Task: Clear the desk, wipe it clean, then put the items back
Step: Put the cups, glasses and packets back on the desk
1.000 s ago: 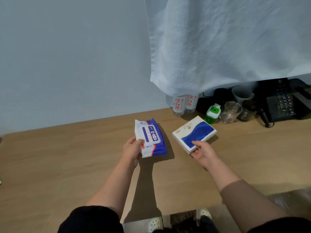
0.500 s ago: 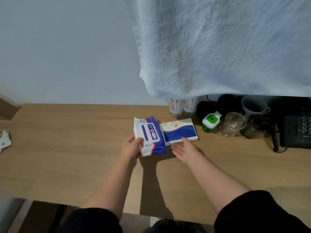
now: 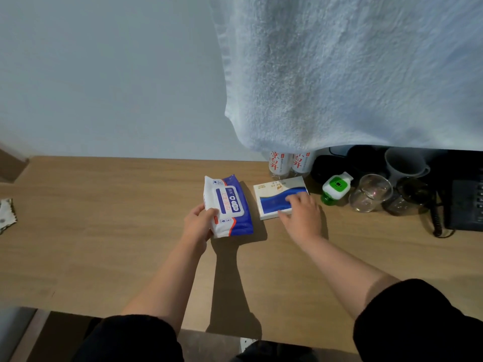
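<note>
Clear glass tumbler is being endangered by flat blue-white cardboard box pressed under flat-fingered right hand, soft blue-white wipes pack being gripped by left hand.

Wipes pack left of box

Black sleeves are worn pushed up above both elbows, so the forearms and hands are left bare.
</note>
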`<state>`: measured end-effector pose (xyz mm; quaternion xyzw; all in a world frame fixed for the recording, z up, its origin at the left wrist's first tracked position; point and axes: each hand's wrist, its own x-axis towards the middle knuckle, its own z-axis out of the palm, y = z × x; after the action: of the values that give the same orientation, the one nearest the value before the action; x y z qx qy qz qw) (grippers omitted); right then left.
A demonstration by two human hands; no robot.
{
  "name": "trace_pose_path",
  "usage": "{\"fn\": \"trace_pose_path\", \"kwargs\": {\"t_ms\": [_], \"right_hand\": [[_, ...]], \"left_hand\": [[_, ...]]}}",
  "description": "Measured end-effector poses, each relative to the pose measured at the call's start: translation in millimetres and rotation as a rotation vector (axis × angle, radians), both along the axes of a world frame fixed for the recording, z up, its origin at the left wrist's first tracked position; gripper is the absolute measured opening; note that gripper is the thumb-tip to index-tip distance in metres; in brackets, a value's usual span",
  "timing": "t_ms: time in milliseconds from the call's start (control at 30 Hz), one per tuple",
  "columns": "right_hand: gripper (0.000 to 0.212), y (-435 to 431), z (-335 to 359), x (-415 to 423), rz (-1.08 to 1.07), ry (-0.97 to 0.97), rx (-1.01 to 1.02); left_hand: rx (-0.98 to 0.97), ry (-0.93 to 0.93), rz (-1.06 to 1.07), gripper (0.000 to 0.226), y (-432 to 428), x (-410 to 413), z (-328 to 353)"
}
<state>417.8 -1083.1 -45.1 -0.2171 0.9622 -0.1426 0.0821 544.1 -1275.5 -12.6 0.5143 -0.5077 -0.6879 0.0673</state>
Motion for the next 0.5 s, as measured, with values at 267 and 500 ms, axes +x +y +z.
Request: {"fn": "trace_pose_path", "kwargs": {"t_ms": [267, 500], "right_hand": [[0.058, -6, -22, -27, 0.304, -0.05, 0.291], [0.058, -3, -30, -28, 0.165, 0.019, 0.329]], "left_hand": [[0.003, 0.001, -0.058, 0.029, 2, -10, -6], [0.006, -0.025, -0.091, 0.032, 5, -14, -11]]}}
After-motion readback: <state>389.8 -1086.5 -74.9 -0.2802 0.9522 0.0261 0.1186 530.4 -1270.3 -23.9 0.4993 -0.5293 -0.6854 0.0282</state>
